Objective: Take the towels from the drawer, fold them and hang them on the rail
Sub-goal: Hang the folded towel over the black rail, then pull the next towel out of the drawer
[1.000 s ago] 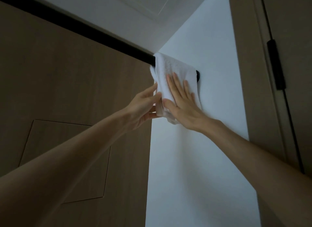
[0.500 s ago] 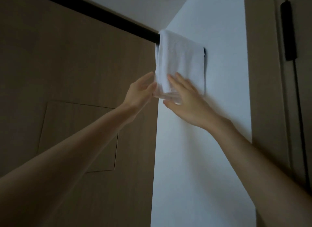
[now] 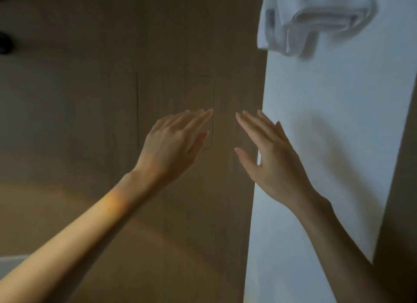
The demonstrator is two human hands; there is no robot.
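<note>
The left hand (image 3: 176,144) reaches in from 7 o'clock, fingers straight and spread, holding nothing. The right hand (image 3: 273,160), coming from 5 o'clock and lying just to the left hand's 3 o'clock, is also flat with the thumb held apart, and it holds nothing. The two hands are near but not touching. Behind them stand a brown wood-grain panel (image 3: 90,88) with a faint rectangular outline and a white wall (image 3: 338,133). The folded white towel (image 3: 316,16) hangs against that wall at 1 o'clock, well above both hands, its top cut off by the frame edge.
</note>
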